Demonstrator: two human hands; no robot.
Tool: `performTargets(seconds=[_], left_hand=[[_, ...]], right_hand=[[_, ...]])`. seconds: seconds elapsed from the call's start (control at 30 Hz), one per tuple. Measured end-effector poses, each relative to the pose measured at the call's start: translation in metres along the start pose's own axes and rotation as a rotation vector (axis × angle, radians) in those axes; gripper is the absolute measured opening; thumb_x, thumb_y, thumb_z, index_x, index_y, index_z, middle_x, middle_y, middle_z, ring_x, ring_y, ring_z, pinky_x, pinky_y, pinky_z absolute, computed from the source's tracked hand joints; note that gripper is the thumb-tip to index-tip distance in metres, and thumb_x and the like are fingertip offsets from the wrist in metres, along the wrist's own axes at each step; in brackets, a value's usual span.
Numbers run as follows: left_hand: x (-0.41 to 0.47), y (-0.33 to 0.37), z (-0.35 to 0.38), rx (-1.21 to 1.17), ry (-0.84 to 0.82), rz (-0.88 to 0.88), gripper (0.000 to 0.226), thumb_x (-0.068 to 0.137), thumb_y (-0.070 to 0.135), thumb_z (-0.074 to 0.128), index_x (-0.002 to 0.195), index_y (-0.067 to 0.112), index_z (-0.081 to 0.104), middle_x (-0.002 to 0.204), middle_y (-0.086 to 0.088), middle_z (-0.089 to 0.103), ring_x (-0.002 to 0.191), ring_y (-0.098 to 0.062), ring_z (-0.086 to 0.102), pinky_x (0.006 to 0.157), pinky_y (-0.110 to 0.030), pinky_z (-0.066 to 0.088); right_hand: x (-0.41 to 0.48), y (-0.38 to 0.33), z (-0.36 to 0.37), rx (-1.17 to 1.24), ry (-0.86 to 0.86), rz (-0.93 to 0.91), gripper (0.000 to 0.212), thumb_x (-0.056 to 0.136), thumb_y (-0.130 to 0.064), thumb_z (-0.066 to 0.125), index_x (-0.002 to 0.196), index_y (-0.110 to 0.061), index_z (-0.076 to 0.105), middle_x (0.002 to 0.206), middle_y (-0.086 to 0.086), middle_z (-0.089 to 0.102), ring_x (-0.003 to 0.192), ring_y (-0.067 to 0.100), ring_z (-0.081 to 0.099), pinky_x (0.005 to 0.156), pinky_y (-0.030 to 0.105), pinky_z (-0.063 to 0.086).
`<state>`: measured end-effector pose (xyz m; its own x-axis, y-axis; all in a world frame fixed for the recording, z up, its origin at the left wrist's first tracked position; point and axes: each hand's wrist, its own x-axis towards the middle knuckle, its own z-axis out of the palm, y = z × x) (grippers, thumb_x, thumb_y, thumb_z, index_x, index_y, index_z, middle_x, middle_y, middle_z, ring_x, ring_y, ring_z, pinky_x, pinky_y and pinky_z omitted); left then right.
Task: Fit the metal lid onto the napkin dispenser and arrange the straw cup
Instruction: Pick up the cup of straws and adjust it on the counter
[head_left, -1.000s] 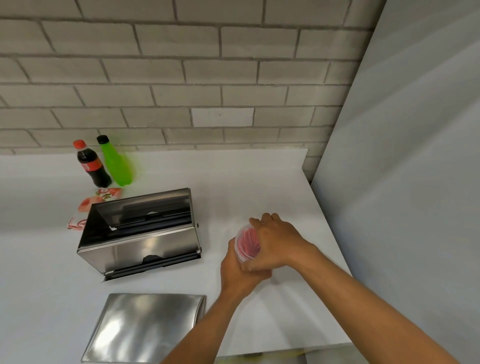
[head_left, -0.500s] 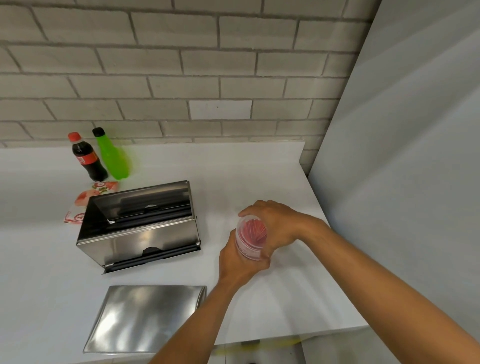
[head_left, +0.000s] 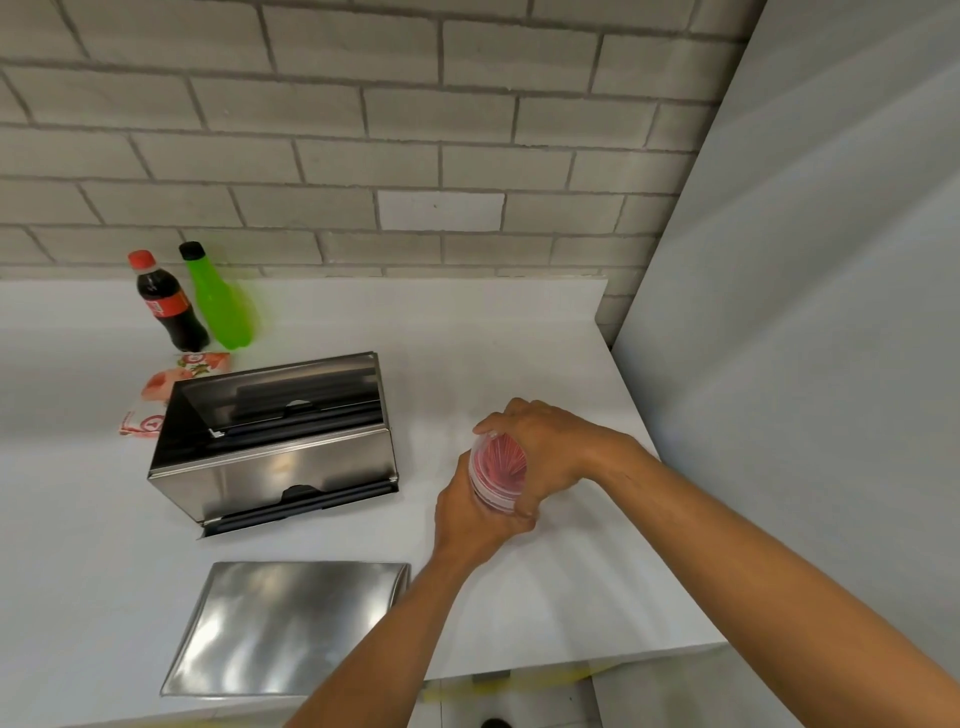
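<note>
Napkin dispenser (head_left: 275, 441) sits open-topped with its metal lid (head_left: 291, 626) lying flat just in front of it, so the lid bit isn't done yet. Right of the dispenser, the left hand (head_left: 470, 512) wraps the straw cup (head_left: 496, 475) from below and the right hand (head_left: 540, 449) clasps it from the far side; I'd keep it level so the red straws don't spill. Can't see the cup's base or whether it's touching the counter (head_left: 493, 343), fingers cover most of it.
</note>
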<state>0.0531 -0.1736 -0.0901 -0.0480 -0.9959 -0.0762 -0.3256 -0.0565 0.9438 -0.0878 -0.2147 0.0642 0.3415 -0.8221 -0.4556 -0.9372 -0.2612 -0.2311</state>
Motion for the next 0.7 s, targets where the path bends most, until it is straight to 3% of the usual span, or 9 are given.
performTargets(seconds=[0.13,0.23,0.37,0.43,0.5,0.6,0.7], left_hand=[[0.000,-0.001,0.000,-0.008,0.009,-0.003,0.092,0.038,0.054,0.100,0.111,0.068,0.046,0.105,0.022,0.071,0.093,0.007,0.068,0.073,-0.017,0.061],[0.000,-0.001,-0.001,-0.025,0.004,0.014,0.091,0.041,0.055,0.101,0.116,0.061,0.050,0.108,0.022,0.071,0.096,0.002,0.070,0.075,-0.019,0.062],[-0.001,0.003,-0.002,-0.025,0.015,0.037,0.104,0.037,0.073,0.095,0.128,0.053,0.049,0.114,0.026,0.069,0.100,0.008,0.067,0.081,-0.016,0.058],[0.000,0.003,-0.001,-0.013,0.010,0.024,0.106,0.034,0.066,0.097,0.128,0.051,0.050,0.112,0.025,0.069,0.100,0.006,0.068,0.079,-0.016,0.058],[0.000,0.002,-0.001,0.004,0.007,0.021,0.101,0.037,0.058,0.098,0.125,0.053,0.049,0.109,0.025,0.070,0.097,0.009,0.067,0.074,-0.012,0.056],[0.000,0.002,-0.002,0.018,0.006,0.009,0.096,0.039,0.056,0.098,0.120,0.058,0.047,0.107,0.026,0.068,0.096,0.011,0.065,0.069,-0.007,0.054],[0.000,0.004,-0.003,0.032,-0.008,0.000,0.092,0.040,0.060,0.097,0.115,0.061,0.044,0.106,0.027,0.066,0.091,0.013,0.065,0.067,-0.006,0.053]], right_hand=[[-0.004,-0.004,0.004,-0.010,0.058,0.069,0.122,0.051,-0.062,0.089,0.156,-0.037,0.033,0.138,-0.003,0.048,0.123,0.025,0.056,0.088,0.037,0.056],[-0.005,-0.007,0.005,-0.064,0.048,0.111,0.134,0.051,-0.074,0.088,0.161,-0.034,0.025,0.149,0.002,0.046,0.133,0.030,0.053,0.098,0.039,0.051],[-0.010,-0.006,-0.005,-0.109,-0.065,0.074,0.150,0.050,-0.050,0.102,0.166,-0.039,0.009,0.169,0.005,0.023,0.153,0.029,0.028,0.115,0.044,0.043],[-0.010,-0.004,-0.007,-0.075,-0.074,0.025,0.140,0.056,-0.031,0.103,0.165,-0.042,0.017,0.163,0.001,0.030,0.148,0.027,0.033,0.109,0.040,0.048],[-0.009,-0.004,-0.007,-0.067,-0.059,0.020,0.130,0.058,-0.028,0.101,0.163,-0.042,0.025,0.151,-0.001,0.039,0.138,0.026,0.043,0.100,0.038,0.053],[-0.007,-0.006,-0.006,-0.072,-0.002,0.060,0.126,0.054,-0.045,0.099,0.159,-0.041,0.031,0.140,0.000,0.047,0.124,0.026,0.055,0.088,0.035,0.054],[-0.006,-0.008,-0.003,-0.101,0.033,0.104,0.132,0.048,-0.063,0.095,0.160,-0.038,0.029,0.142,0.001,0.050,0.125,0.028,0.057,0.085,0.033,0.048]])
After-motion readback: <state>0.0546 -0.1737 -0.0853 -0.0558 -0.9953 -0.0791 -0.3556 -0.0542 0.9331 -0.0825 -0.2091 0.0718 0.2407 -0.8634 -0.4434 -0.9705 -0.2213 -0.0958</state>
